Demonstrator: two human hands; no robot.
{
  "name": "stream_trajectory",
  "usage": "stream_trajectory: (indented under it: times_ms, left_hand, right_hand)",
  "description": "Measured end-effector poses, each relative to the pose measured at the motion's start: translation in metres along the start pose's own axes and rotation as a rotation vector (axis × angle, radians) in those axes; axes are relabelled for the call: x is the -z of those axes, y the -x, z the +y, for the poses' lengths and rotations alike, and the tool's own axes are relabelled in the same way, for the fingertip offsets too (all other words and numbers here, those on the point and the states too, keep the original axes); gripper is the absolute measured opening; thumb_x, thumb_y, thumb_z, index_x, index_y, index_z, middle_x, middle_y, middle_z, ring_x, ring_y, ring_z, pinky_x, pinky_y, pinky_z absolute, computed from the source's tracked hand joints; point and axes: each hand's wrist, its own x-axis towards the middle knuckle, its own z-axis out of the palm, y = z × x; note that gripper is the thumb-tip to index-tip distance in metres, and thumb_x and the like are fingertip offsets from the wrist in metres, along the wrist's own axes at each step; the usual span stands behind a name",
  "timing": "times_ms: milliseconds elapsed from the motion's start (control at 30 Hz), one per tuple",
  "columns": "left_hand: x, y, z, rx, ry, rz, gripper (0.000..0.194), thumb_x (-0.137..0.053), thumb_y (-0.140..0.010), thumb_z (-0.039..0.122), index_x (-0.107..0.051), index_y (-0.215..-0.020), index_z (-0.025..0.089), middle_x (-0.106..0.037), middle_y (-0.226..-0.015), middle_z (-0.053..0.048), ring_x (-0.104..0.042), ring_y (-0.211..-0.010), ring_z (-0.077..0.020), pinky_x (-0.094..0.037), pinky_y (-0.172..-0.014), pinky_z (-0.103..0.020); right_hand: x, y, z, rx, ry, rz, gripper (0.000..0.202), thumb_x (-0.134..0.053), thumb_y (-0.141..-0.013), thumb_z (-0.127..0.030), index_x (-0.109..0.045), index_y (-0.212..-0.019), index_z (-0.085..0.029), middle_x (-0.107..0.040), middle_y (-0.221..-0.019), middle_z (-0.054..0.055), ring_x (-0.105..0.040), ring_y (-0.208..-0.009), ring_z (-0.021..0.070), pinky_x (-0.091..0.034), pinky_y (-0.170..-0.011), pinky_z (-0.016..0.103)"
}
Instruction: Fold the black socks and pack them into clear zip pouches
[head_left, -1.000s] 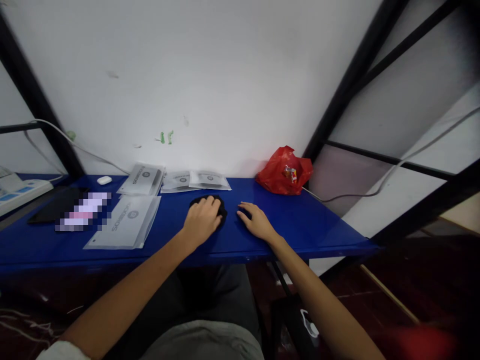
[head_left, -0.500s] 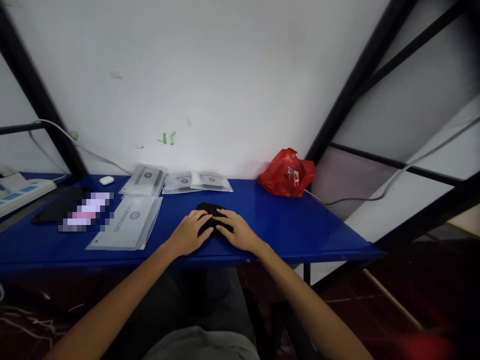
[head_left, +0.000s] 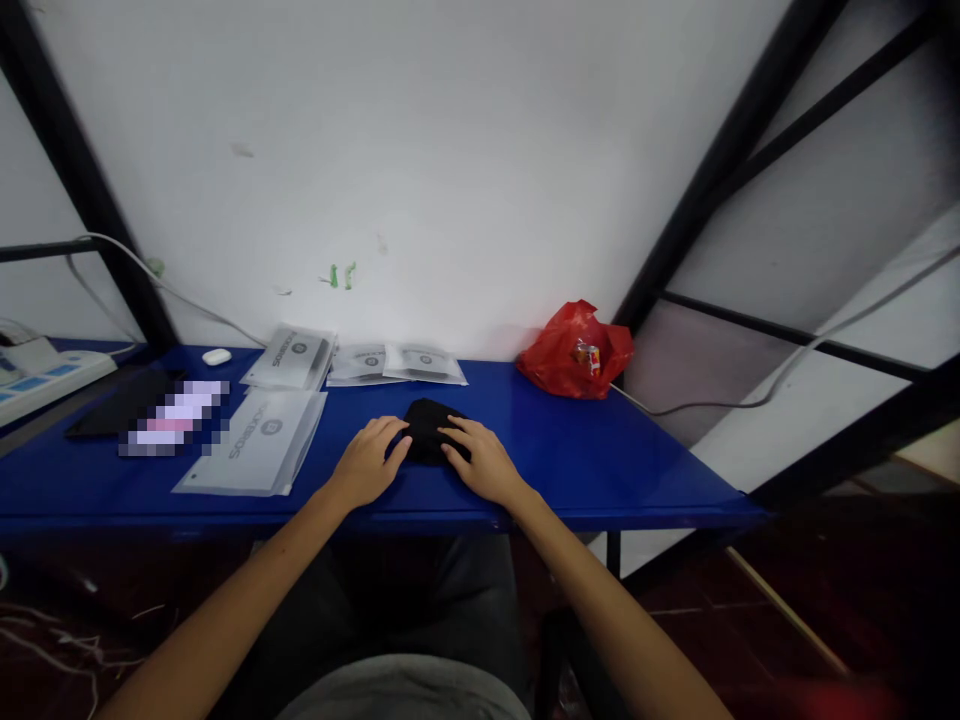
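A small black bundle, apparently folded cloth (head_left: 426, 432), lies on the blue desk near its front edge. My left hand (head_left: 369, 462) rests at its left side, fingers extended and the fingertips at the cloth's edge. On the other side, my right hand (head_left: 484, 462) has its fingers spread over the right part of the cloth. Neither hand is closed around it. Part of the cloth is hidden under the right fingers.
Frosted zip pouches (head_left: 281, 440) lie to the left, with smaller pouches (head_left: 425, 362) along the wall. Further left are a phone with a blurred screen (head_left: 176, 418), a white earbud case (head_left: 217, 357) and a power strip (head_left: 52, 385). A red plastic bag (head_left: 574, 350) sits back right.
My left hand has slid left, partly off the cloth, and the right hand has shifted slightly right. More of the black cloth shows between them. The view has shifted slightly.
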Motion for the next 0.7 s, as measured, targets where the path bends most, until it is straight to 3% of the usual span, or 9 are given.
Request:
stream_trajectory:
  times_ms: [700]
  left_hand:
    - [-0.0004,-0.002,-0.0057,0.075,0.003,-0.015,0.026,-0.039,-0.09,0.023,-0.058,-0.107,0.018,-0.062,-0.107,-0.007,-0.057,-0.103,-0.0207,-0.045,-0.093,-0.037]
  right_hand:
    - [-0.0013,-0.0034,0.0006,-0.059,0.037,-0.006,0.034,-0.049,-0.088,-0.029,-0.06,-0.119,-0.02,-0.055,-0.13,0.011,-0.049,-0.121,0.0262,-0.04,-0.1,0.046]
